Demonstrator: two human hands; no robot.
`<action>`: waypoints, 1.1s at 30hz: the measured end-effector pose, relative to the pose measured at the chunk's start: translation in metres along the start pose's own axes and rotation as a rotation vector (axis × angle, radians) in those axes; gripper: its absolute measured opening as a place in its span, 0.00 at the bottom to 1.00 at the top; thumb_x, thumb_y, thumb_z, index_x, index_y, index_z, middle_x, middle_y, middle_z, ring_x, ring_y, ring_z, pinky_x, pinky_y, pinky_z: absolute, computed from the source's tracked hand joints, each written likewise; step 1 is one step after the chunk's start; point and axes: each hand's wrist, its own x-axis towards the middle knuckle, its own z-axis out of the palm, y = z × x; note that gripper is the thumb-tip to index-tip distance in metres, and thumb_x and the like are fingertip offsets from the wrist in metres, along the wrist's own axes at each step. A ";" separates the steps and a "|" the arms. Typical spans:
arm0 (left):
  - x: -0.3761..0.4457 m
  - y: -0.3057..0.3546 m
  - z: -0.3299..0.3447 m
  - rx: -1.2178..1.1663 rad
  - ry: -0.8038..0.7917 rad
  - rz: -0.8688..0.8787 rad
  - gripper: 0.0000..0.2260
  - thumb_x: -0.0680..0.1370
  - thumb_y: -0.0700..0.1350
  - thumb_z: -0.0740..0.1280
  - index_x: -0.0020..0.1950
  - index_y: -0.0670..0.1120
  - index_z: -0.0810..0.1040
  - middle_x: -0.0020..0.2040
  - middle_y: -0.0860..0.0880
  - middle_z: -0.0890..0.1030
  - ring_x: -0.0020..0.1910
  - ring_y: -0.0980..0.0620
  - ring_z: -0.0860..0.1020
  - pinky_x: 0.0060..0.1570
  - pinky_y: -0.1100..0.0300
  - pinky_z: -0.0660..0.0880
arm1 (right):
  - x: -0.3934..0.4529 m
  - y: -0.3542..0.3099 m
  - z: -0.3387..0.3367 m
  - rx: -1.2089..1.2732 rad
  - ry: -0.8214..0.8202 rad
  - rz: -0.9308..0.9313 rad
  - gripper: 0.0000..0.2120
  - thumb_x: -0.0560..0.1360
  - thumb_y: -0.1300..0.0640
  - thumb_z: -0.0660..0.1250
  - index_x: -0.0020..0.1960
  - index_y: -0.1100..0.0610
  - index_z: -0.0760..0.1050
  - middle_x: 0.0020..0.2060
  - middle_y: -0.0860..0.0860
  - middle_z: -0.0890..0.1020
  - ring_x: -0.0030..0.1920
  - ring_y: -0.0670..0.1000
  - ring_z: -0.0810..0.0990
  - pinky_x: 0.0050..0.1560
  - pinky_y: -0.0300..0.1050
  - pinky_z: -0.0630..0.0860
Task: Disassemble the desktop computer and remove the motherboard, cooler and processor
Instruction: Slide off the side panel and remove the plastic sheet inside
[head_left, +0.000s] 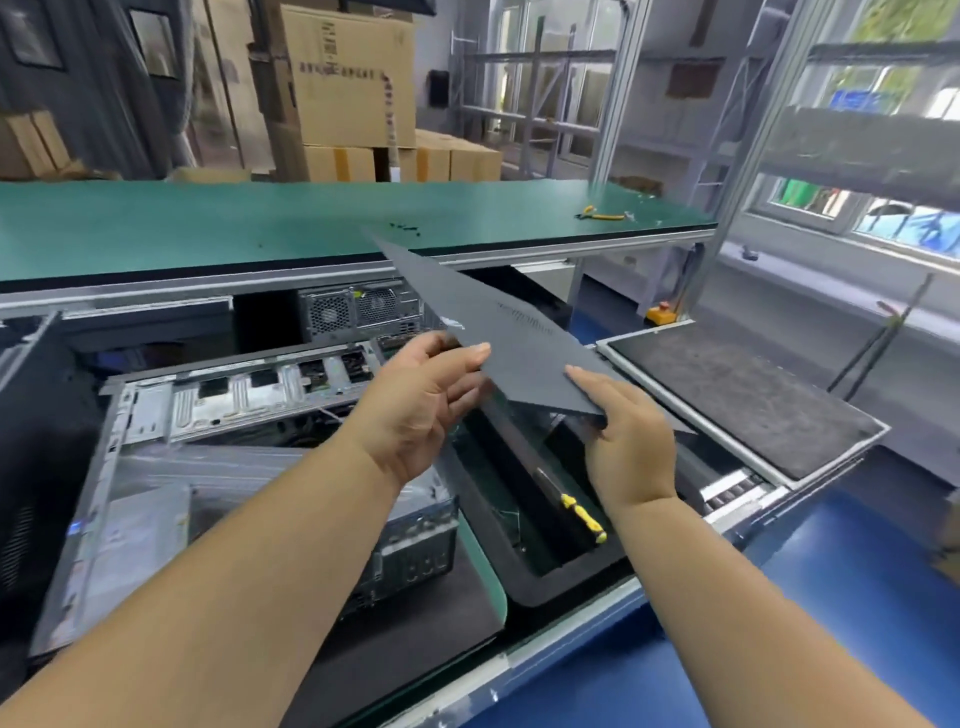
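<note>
Holding the dark side panel (498, 332) up by its near edge, the left hand (421, 405) and right hand (631, 441) each gripped it above the opened computer case (218, 415), with a screwdriver (576, 506) lying below

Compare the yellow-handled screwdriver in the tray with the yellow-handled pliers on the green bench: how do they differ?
The screwdriver lies near the person, in the black tray under the right hand; the pliers lie far off on the green bench. The screwdriver shows one straight shaft and handle; the pliers show two spread handles. The screwdriver points away from the person; the pliers lie crosswise. Both have yellow grips and lie untouched.
</note>
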 end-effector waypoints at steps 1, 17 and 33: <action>0.008 -0.001 0.005 -0.009 -0.047 -0.016 0.13 0.78 0.37 0.66 0.62 0.42 0.73 0.51 0.45 0.85 0.43 0.51 0.85 0.40 0.64 0.80 | 0.006 0.012 -0.001 0.025 0.016 0.017 0.25 0.69 0.73 0.70 0.63 0.55 0.80 0.57 0.50 0.83 0.58 0.52 0.80 0.63 0.48 0.75; 0.096 -0.042 -0.034 -0.179 0.183 -0.079 0.21 0.81 0.55 0.58 0.68 0.43 0.71 0.59 0.41 0.82 0.60 0.45 0.80 0.63 0.51 0.73 | 0.060 0.165 0.037 0.332 0.204 0.591 0.01 0.78 0.51 0.68 0.47 0.47 0.79 0.41 0.43 0.81 0.45 0.46 0.79 0.54 0.45 0.75; 0.104 -0.066 -0.066 -0.212 0.322 -0.014 0.23 0.74 0.54 0.64 0.65 0.42 0.75 0.57 0.43 0.82 0.60 0.46 0.80 0.61 0.54 0.74 | 0.061 0.236 0.107 0.493 0.141 0.801 0.05 0.75 0.46 0.67 0.42 0.43 0.80 0.32 0.43 0.76 0.37 0.47 0.73 0.41 0.39 0.73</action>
